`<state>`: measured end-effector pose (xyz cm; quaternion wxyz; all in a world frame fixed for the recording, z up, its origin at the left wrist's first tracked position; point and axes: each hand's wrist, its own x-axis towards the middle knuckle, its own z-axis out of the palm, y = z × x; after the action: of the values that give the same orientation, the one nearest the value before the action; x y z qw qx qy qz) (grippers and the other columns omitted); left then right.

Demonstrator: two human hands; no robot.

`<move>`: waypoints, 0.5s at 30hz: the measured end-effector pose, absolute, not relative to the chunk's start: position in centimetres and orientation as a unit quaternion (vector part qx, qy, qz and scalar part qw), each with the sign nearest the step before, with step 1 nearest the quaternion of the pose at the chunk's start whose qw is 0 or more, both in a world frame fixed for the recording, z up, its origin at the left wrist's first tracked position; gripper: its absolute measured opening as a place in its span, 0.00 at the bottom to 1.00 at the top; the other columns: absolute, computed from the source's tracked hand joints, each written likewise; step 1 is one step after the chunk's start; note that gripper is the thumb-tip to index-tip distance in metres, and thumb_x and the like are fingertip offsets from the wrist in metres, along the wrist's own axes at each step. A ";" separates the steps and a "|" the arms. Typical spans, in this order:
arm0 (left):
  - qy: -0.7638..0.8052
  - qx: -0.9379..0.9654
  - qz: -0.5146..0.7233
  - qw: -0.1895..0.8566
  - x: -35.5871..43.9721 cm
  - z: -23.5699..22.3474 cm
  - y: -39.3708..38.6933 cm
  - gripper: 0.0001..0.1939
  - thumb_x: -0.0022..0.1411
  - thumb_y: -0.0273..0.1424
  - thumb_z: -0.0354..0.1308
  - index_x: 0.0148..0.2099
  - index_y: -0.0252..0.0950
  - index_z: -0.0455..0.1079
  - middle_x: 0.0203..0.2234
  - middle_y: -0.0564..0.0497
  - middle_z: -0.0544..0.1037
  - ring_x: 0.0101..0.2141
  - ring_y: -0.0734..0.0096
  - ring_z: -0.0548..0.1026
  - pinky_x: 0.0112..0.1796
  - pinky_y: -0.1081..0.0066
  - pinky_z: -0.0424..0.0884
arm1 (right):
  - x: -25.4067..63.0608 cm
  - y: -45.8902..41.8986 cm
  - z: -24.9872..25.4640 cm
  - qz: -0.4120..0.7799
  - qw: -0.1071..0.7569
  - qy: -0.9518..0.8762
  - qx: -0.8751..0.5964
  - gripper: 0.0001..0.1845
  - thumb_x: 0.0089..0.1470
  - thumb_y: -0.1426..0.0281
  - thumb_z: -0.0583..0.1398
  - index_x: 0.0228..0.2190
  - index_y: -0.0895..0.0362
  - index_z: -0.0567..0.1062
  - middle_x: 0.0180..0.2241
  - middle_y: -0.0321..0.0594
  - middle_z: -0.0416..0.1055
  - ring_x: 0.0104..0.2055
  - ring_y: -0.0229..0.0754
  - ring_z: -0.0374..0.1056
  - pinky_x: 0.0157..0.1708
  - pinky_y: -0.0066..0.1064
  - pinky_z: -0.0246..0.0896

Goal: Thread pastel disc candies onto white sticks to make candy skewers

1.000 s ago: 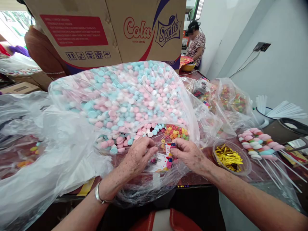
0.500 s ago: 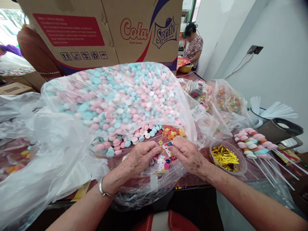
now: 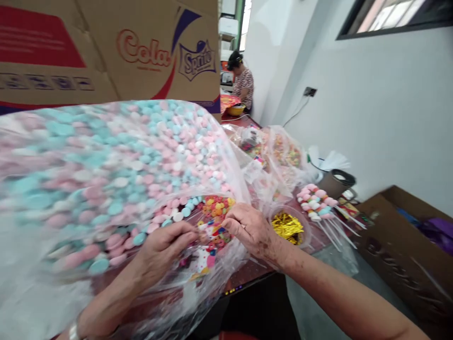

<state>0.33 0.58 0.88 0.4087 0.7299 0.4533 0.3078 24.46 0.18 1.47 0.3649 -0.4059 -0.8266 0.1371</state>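
My left hand (image 3: 161,248) and my right hand (image 3: 249,229) meet over a small printed clear packet (image 3: 212,238) holding a few coloured candies. Both hands pinch its top edge, fingers closed. Just behind them lies a pile of small orange, yellow and red ring candies (image 3: 215,208). A big clear plastic bag of pink, blue and white round candies (image 3: 116,160) bulges up to the left and behind the hands. The left side of the view is smeared by motion.
A round clear tub of gold twist ties (image 3: 287,225) sits right of my right hand. Candy skewers on white sticks (image 3: 318,203) lie beyond it. A cardboard Cola/Sprite box (image 3: 141,52) stands behind. A person (image 3: 242,80) works at the far end. A brown open box (image 3: 406,236) is at right.
The view has swung to the right, so the bags slid left and a brown box came into sight. Both hands stay pinched on the small packet.
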 end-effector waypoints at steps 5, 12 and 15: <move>0.452 0.745 0.328 0.363 -0.3 0.2 1.2 0.11 0.58 0.38 0.58 0.29 0.38 0.76 0.23 0.52 0.79 0.24 0.69 0.75 0.24 0.78 0.69 | 34.4 -0.2 1.7 -0.045 0.316 -0.683 -0.657 0.12 0.64 0.65 0.49 0.40 0.55 0.70 0.35 0.40 0.74 0.36 0.41 0.69 0.37 0.30 0.64; 0.465 0.734 0.343 0.358 -0.3 -0.3 0.9 0.06 0.55 0.35 0.60 0.30 0.42 0.77 0.23 0.55 0.80 0.24 0.70 0.75 0.25 0.80 0.70 | 47.2 -4.2 -2.5 -0.148 0.207 -0.605 -0.754 0.13 0.58 0.64 0.53 0.23 0.53 0.66 0.23 0.43 0.67 0.30 0.49 0.65 0.31 0.40 0.60; 0.462 0.721 0.352 0.377 0.0 -0.2 0.9 0.06 0.55 0.35 0.61 0.29 0.41 0.78 0.23 0.55 0.79 0.25 0.69 0.75 0.26 0.79 0.70 | 48.6 -5.4 -4.5 -0.152 0.168 -0.624 -0.747 0.14 0.59 0.65 0.53 0.22 0.53 0.66 0.19 0.40 0.63 0.25 0.47 0.63 0.26 0.37 0.56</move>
<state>-0.02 0.94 -0.22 0.3770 0.7213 0.4621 0.3522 48.58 -5.38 -4.51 0.1684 -0.7473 -0.6245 -0.1522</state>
